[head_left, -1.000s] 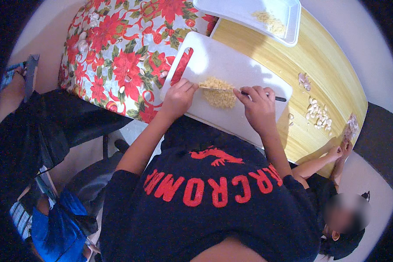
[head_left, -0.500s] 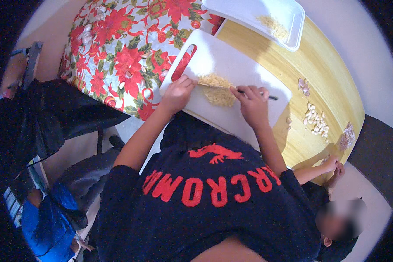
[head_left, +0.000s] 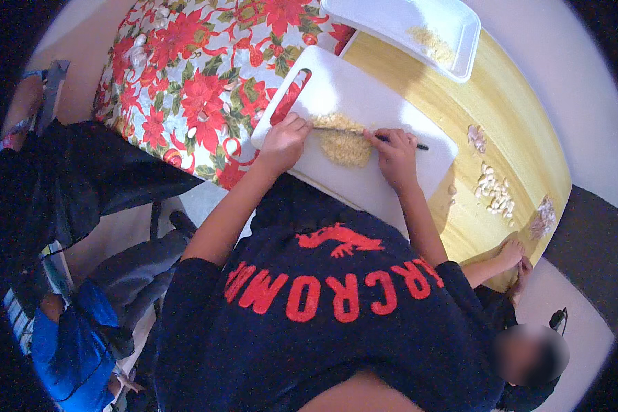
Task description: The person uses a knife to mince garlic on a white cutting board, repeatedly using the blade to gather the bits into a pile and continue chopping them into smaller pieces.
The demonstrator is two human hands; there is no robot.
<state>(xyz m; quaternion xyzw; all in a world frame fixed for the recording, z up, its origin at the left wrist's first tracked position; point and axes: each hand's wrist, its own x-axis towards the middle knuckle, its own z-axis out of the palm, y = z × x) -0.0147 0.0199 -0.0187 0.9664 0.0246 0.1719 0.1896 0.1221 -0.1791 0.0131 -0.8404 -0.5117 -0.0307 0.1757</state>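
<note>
On the white cutting board (head_left: 364, 103), right hand (head_left: 395, 154) clasps a knife (head_left: 364, 132); left hand (head_left: 285, 141), fingers curled empty, pins the blade tip over the minced pile (head_left: 343, 144).

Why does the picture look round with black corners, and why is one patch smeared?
Head view: a fisheye lens bends the yellow wooden table's edge and blackens the corners; light is soft and even, so the white plastic cutting board shows no glare; the smeared patch is a nearby person's face, blurred.

the knife (head_left: 364, 132) blade is mostly hidden among the minced pile (head_left: 343, 144).
</note>
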